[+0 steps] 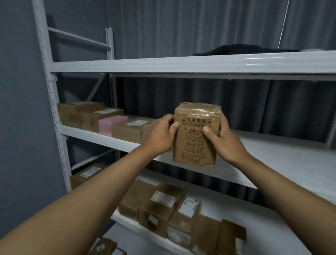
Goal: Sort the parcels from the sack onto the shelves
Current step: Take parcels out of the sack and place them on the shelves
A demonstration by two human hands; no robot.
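A brown cardboard parcel (196, 143), taped over and printed with a drawing of a tower socket, is held upright in front of the middle shelf (284, 159) of a white metal rack. My left hand (159, 136) grips its left edge, thumb on the printed face. My right hand (223, 141) grips its right edge, thumb on the front too. Left of the parcel, a row of brown boxes (91, 116) and a pink parcel (111, 124) lies on the same shelf. The sack is out of view.
The top shelf (178, 65) carries a dark cloth (243, 49) at the right. The lower shelf (248, 211) holds several labelled brown boxes (164, 205). More parcels (110, 254) lie near the floor. Grey curtain behind, grey wall at the left.
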